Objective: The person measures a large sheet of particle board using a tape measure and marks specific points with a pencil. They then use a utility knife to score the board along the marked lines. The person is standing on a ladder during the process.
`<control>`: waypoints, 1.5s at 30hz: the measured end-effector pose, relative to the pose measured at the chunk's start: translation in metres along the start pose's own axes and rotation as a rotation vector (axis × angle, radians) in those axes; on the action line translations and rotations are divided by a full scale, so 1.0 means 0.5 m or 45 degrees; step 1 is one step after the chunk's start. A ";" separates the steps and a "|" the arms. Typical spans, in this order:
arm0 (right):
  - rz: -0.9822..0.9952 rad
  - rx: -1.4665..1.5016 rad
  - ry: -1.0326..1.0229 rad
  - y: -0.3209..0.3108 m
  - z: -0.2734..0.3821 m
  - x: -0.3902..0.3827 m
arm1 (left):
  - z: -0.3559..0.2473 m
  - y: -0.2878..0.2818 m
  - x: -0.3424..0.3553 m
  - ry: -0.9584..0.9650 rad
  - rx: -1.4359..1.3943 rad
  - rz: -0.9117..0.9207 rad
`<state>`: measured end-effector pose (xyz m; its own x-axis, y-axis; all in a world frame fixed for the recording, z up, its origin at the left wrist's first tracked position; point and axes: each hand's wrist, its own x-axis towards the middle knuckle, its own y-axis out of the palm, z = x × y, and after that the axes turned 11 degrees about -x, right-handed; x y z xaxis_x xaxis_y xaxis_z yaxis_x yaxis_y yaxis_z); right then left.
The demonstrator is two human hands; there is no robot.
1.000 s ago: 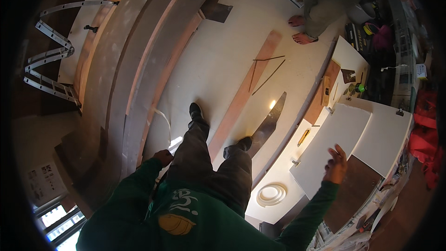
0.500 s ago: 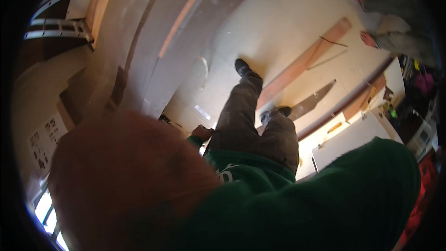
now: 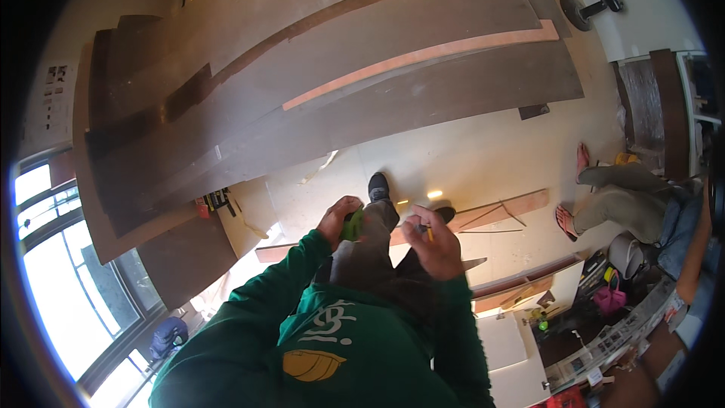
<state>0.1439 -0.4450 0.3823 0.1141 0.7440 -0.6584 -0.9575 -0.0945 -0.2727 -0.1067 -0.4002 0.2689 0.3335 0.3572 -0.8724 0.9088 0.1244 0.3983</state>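
Observation:
My left hand [image 3: 337, 221] is closed round a small green object [image 3: 352, 227], in front of my legs; its exact kind is not clear. Level with it, my right hand [image 3: 438, 248] has its fingers curled, and a thin yellow pencil [image 3: 430, 234] shows between them. The two hands are apart. Beyond them, a wide table of dark brown boards [image 3: 362, 117] stretches across the view. A narrow reddish wood strip [image 3: 423, 55] lies along its top.
A reddish plank [image 3: 491, 214] with thin sticks lies on the floor. Another person [image 3: 627, 200] sits at the right, beside a pink bag [image 3: 610, 298]. A fan [image 3: 596, 0] stands at the far right. Windows [image 3: 75, 287] are at the left.
My view has swung toward the boards. My right arm, which covered much of the picture, is now lower in front of me. My left hand has come up from beside my thigh.

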 end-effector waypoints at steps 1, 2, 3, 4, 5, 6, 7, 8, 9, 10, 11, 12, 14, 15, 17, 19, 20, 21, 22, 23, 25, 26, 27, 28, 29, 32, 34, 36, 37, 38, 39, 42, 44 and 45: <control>-0.055 -0.073 -0.044 0.022 -0.034 0.016 | 0.003 0.066 0.003 -0.015 -0.195 0.101; -0.054 -0.109 -0.062 0.036 -0.056 0.029 | 0.008 0.132 0.010 -0.039 -0.334 0.152; -0.122 -0.123 -0.247 0.037 -0.068 0.044 | 0.001 0.191 0.026 -0.021 -0.360 0.259; -0.154 -0.093 -0.359 0.030 -0.074 0.056 | 0.003 0.241 0.027 -0.031 -0.421 0.274; -0.164 -0.043 -0.397 0.006 -0.078 0.068 | 0.004 0.287 0.034 -0.032 -0.462 0.322; -0.163 0.013 -0.438 -0.022 -0.079 0.082 | 0.001 0.323 0.042 -0.037 -0.488 0.336; -0.162 0.070 -0.478 -0.050 -0.080 0.093 | -0.001 0.351 0.047 -0.035 -0.497 0.337; -0.225 -0.016 -0.517 -0.073 -0.081 0.102 | -0.001 0.377 0.054 -0.044 -0.505 0.321; -0.291 -0.098 -0.556 -0.091 -0.083 0.115 | -0.003 0.398 0.066 -0.033 -0.530 0.377; -0.360 -0.175 -0.608 -0.113 -0.089 0.125 | -0.006 0.413 0.079 -0.018 -0.420 0.284; -0.292 -0.201 -0.577 -0.136 -0.098 0.136 | -0.012 0.421 0.093 0.017 -0.329 0.260; -0.229 -0.222 -0.558 -0.158 -0.108 0.145 | -0.017 0.427 0.108 0.049 -0.236 0.233; -0.091 -0.255 -0.449 -0.193 -0.131 0.161 | -0.024 0.431 0.139 0.054 -0.017 0.043; -0.016 -0.274 -0.362 -0.211 -0.143 0.170 | -0.029 0.435 0.158 0.036 0.091 -0.069; 0.106 -0.323 -0.281 -0.241 -0.164 0.187 | -0.049 0.435 0.200 0.254 -0.017 -0.123; 0.210 -0.373 -0.303 -0.265 -0.179 0.207 | -0.082 0.434 0.244 0.466 -0.167 -0.219; 0.250 -0.363 -0.349 -0.273 -0.183 0.221 | -0.108 0.431 0.268 0.585 -0.242 -0.266; 0.286 -0.352 -0.397 -0.279 -0.187 0.233 | -0.133 0.429 0.287 0.661 -0.276 -0.320; 0.320 -0.327 -0.445 -0.282 -0.187 0.250 | -0.161 0.423 0.308 0.734 -0.299 -0.371; 0.409 -0.269 -0.376 -0.285 -0.188 0.268 | -0.183 0.419 0.328 0.815 -0.321 -0.416; 0.589 -0.124 -0.176 -0.284 -0.185 0.303 | -0.208 0.416 0.367 0.799 -0.367 -0.410; 0.582 -0.079 -0.159 -0.279 -0.181 0.323 | -0.218 0.411 0.384 0.792 -0.387 -0.406; 0.581 -0.025 -0.092 -0.271 -0.177 0.346 | -0.222 0.407 0.401 0.696 -0.337 -0.399; 0.580 0.045 0.033 -0.265 -0.172 0.365 | -0.224 0.403 0.416 0.564 -0.398 -0.385; 0.537 0.163 0.094 -0.264 -0.167 0.379 | -0.226 0.398 0.429 0.454 -0.456 -0.360; 0.399 0.320 0.171 -0.261 -0.146 0.430 | -0.248 0.393 0.472 0.170 -0.416 -0.240; 0.321 0.177 0.183 -0.263 -0.129 0.465 | -0.254 0.410 0.493 -0.013 -0.285 -0.212; 0.282 -0.054 0.261 -0.273 -0.106 0.495 | -0.238 0.444 0.498 -0.120 -0.070 -0.010; 0.313 0.136 0.189 -0.275 -0.093 0.502 | -0.224 0.463 0.496 -0.151 0.042 0.010; 0.305 0.053 0.144 -0.280 -0.077 0.513 | -0.209 0.478 0.493 -0.154 0.139 0.045; 0.304 0.005 0.087 -0.282 -0.061 0.523 | -0.196 0.487 0.492 -0.052 0.106 0.056; 0.310 -0.359 -0.013 -0.297 -0.019 0.538 | -0.172 0.498 0.505 0.120 -0.126 0.121; 0.418 -0.505 -0.059 -0.324 -0.008 0.548 | -0.172 0.492 0.523 -0.010 -0.404 0.136; 0.408 -0.643 -0.097 -0.342 -0.009 0.561 | -0.179 0.490 0.537 0.050 -0.259 0.151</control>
<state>0.3406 -0.2230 0.2411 -0.1964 0.6702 -0.7158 -0.6945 -0.6103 -0.3809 0.1831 -0.1910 0.1578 0.4213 0.4154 -0.8062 0.7933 0.2620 0.5496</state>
